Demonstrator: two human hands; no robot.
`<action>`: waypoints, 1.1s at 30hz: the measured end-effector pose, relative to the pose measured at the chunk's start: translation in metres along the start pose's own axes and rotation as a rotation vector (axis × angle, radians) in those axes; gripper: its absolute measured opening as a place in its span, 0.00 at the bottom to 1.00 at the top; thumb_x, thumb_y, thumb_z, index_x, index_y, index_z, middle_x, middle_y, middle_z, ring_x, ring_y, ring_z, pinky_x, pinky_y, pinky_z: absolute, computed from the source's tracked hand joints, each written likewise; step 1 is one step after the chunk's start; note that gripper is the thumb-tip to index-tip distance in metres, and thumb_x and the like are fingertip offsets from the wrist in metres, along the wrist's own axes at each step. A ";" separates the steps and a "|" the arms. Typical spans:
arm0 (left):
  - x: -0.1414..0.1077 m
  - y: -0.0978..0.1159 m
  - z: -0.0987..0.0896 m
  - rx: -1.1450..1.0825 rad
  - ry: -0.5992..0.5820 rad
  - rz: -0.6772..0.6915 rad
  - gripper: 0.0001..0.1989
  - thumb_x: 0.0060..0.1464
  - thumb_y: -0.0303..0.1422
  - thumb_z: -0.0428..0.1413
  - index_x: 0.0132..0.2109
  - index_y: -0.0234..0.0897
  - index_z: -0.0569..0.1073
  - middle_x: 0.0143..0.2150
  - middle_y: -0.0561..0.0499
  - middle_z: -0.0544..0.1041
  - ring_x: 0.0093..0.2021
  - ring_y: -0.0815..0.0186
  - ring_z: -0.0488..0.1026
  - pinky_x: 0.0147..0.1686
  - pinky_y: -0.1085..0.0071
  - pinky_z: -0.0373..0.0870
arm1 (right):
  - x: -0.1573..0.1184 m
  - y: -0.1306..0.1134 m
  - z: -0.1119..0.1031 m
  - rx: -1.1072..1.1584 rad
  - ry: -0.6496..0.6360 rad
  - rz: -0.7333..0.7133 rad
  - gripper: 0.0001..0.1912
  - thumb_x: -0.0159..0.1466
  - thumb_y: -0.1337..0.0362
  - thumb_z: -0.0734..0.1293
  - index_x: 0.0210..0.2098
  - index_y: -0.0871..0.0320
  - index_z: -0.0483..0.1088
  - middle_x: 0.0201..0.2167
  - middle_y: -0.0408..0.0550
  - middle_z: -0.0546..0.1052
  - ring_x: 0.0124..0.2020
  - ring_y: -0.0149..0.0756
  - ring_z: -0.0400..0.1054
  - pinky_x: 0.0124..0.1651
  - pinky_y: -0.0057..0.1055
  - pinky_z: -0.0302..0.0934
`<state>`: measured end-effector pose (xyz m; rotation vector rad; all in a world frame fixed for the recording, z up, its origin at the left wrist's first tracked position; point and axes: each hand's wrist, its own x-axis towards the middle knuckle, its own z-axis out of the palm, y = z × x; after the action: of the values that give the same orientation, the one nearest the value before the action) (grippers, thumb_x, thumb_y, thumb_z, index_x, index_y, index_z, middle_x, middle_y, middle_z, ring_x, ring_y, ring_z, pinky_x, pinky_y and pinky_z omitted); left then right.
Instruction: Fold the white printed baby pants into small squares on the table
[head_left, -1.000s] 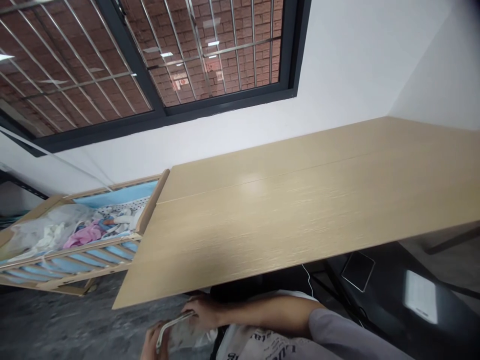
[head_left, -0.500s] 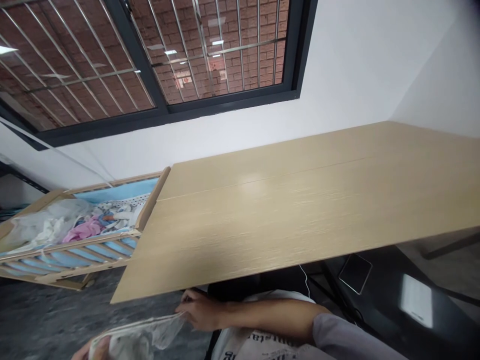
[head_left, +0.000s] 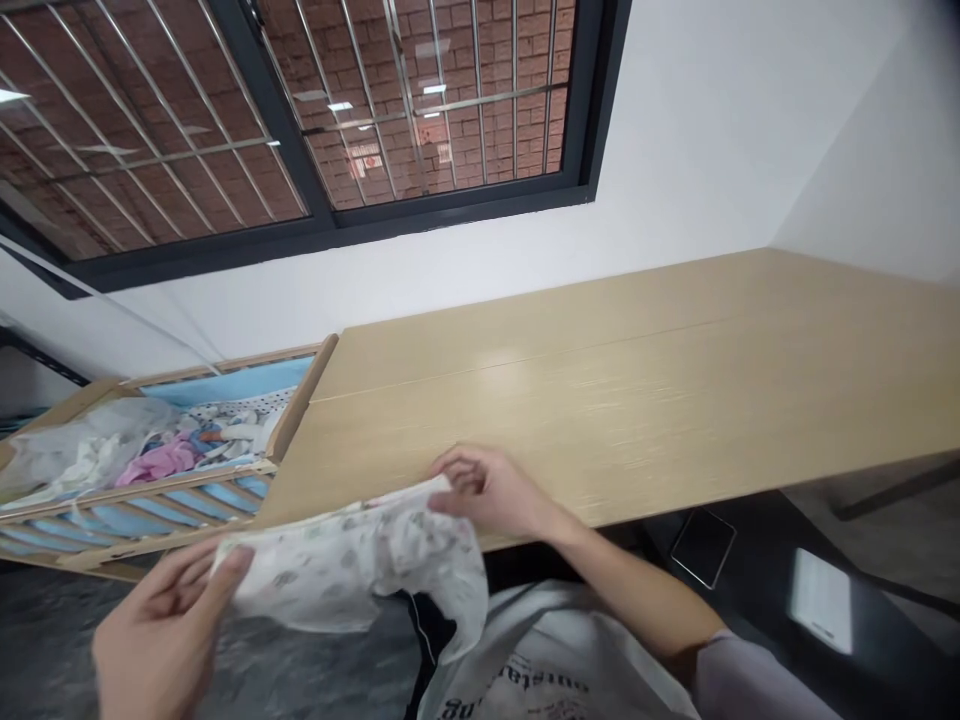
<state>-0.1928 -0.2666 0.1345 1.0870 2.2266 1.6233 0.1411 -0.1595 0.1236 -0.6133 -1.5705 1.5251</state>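
- Across the near edge of the table [head_left: 600,400]: white printed cloth [head_left: 322,565], spread lengthwise; whether it touches the tabletop cannot be told.
- At its left end: left hand [head_left: 161,620], thumb and fingers pinching.
- At its upper right: right hand [head_left: 499,495], likewise gripping.
- Beyond, left: wooden crib [head_left: 304,408] holding clothes [head_left: 161,460].
- Farthest: barred window [head_left: 279,120].

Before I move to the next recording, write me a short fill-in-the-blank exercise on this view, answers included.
1. The left hand grips the patterned white cloth at one end, and the ____ hand holds it farther along.
2. The lining of the wooden crib is light ____.
3. The wall seen through the window is made of ____.

Missing words: right; blue; bricks.
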 end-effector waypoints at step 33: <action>0.110 0.041 0.408 0.302 -0.633 0.179 0.20 0.64 0.40 0.58 0.59 0.37 0.71 0.57 0.43 0.73 0.52 0.58 0.75 0.50 0.54 0.76 | 0.194 0.127 -0.283 -0.709 0.487 0.346 0.03 0.57 0.71 0.70 0.31 0.60 0.74 0.29 0.47 0.78 0.31 0.34 0.72 0.37 0.26 0.64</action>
<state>-0.0357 0.1161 0.0414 1.6358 2.0005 0.8179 0.2462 0.1748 0.0184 -1.5903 -1.6385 0.8926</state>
